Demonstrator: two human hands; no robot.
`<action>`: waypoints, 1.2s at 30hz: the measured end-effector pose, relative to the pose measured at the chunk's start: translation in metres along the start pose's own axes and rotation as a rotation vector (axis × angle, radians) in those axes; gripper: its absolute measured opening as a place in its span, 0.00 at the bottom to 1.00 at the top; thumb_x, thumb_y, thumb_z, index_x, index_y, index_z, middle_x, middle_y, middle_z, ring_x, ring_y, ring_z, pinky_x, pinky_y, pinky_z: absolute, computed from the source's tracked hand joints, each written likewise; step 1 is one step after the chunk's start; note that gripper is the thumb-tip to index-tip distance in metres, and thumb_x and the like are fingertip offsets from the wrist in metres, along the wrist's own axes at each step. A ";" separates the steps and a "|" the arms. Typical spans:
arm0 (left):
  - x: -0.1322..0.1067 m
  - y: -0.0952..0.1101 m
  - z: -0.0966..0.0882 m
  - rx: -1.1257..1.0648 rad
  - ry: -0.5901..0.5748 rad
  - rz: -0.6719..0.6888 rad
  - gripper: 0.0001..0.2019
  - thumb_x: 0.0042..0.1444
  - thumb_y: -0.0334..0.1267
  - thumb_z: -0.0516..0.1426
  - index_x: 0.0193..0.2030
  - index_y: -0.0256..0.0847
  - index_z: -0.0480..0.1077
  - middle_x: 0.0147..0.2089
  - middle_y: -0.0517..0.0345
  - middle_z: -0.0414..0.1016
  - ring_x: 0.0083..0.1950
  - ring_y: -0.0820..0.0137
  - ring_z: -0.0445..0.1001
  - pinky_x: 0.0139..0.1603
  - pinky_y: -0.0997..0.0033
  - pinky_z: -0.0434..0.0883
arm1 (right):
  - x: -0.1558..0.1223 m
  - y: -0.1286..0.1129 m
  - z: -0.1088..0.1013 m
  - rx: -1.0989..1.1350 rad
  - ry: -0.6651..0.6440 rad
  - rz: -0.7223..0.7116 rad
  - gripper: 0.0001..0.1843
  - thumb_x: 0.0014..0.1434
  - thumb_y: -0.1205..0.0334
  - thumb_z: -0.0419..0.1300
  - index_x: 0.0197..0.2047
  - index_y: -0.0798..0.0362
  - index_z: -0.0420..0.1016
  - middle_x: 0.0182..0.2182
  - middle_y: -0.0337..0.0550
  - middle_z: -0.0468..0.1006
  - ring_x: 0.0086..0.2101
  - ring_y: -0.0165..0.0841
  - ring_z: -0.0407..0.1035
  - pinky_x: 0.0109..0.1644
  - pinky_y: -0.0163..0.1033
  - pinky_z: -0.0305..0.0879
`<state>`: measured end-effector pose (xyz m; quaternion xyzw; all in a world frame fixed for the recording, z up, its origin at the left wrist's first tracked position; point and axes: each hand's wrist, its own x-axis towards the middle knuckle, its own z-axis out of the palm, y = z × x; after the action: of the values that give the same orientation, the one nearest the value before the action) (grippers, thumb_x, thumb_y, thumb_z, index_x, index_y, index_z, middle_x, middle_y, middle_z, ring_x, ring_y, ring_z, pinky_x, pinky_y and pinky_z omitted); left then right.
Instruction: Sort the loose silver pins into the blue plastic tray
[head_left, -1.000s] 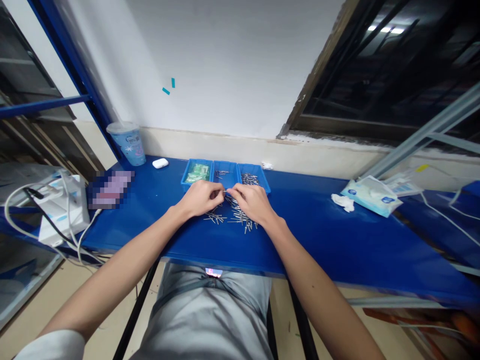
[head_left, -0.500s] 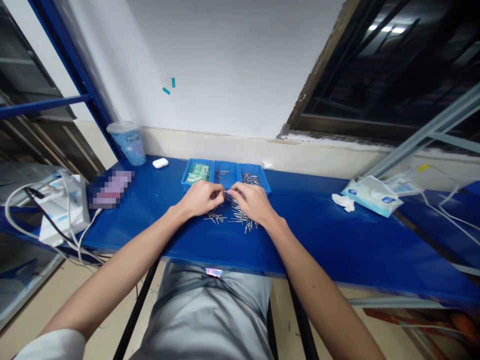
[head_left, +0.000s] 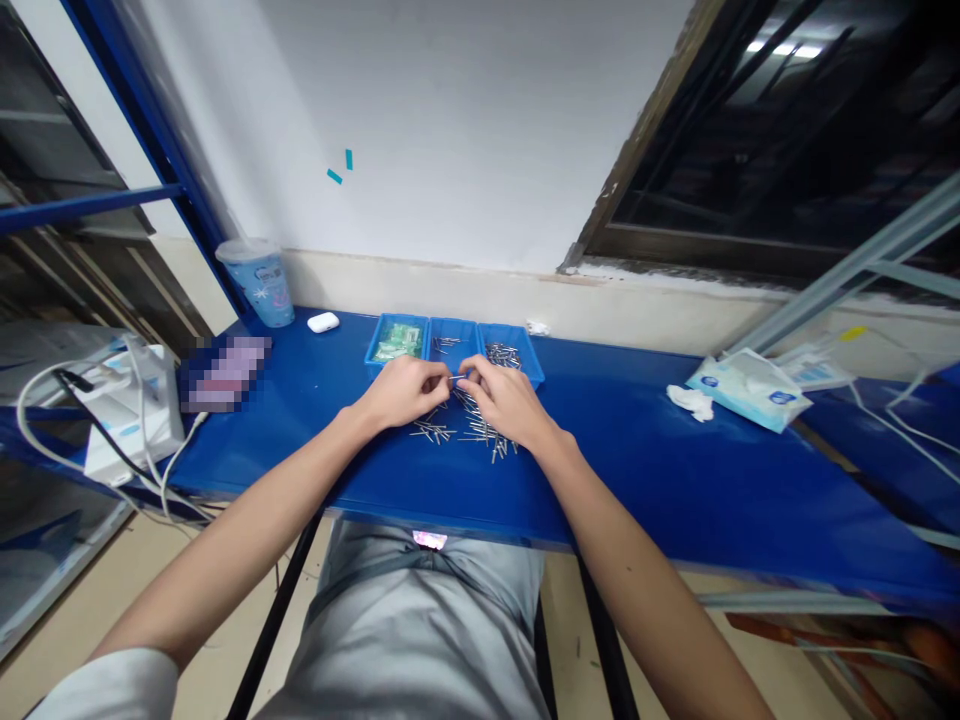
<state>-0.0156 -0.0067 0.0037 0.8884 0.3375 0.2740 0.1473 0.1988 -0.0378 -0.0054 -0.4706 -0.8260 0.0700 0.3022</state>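
We pinch one pin between left hand and right hand, fingertips closed, axis hand-to-hand; pile just beneath, nearer right.

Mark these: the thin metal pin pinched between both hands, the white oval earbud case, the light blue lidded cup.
thin metal pin (head_left: pixel 456 377), head view, exposed middle of the shaft.
white oval earbud case (head_left: pixel 323 322), head view, top face.
light blue lidded cup (head_left: pixel 262 293), head view, side wall.

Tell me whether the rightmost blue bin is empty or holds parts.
Holds parts: a loose heap of small metal pins lies in the rightmost bin; the left hand and right hand pinch another pin.
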 end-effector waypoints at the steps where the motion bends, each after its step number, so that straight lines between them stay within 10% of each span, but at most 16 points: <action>1: 0.000 0.000 0.000 -0.002 0.005 0.000 0.14 0.63 0.40 0.51 0.32 0.38 0.74 0.24 0.61 0.71 0.25 0.73 0.64 0.32 0.70 0.58 | 0.000 0.000 0.000 0.000 0.001 -0.008 0.09 0.74 0.57 0.53 0.51 0.49 0.72 0.35 0.42 0.82 0.35 0.38 0.76 0.41 0.38 0.59; 8: -0.001 0.001 -0.001 -0.016 -0.064 0.049 0.14 0.63 0.38 0.51 0.29 0.39 0.73 0.23 0.61 0.70 0.24 0.73 0.61 0.32 0.70 0.58 | 0.000 0.002 0.002 -0.065 -0.011 -0.009 0.16 0.76 0.55 0.50 0.39 0.49 0.73 0.34 0.44 0.82 0.35 0.38 0.76 0.39 0.39 0.56; 29: 0.000 0.000 0.000 0.039 -0.035 -0.028 0.14 0.63 0.40 0.52 0.29 0.39 0.72 0.23 0.60 0.70 0.25 0.72 0.63 0.31 0.69 0.56 | 0.000 0.001 0.000 0.004 -0.035 -0.010 0.08 0.73 0.58 0.54 0.52 0.48 0.71 0.36 0.41 0.82 0.36 0.38 0.76 0.41 0.38 0.59; 36: 0.000 0.001 0.000 0.015 -0.060 0.021 0.13 0.63 0.39 0.52 0.30 0.39 0.72 0.24 0.60 0.71 0.24 0.72 0.63 0.32 0.70 0.58 | 0.000 -0.001 -0.001 -0.038 -0.025 0.029 0.13 0.75 0.55 0.52 0.41 0.49 0.73 0.34 0.42 0.82 0.35 0.38 0.75 0.39 0.39 0.57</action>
<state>-0.0154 -0.0072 0.0042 0.9008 0.3257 0.2461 0.1478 0.1989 -0.0383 -0.0043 -0.4871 -0.8241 0.0645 0.2818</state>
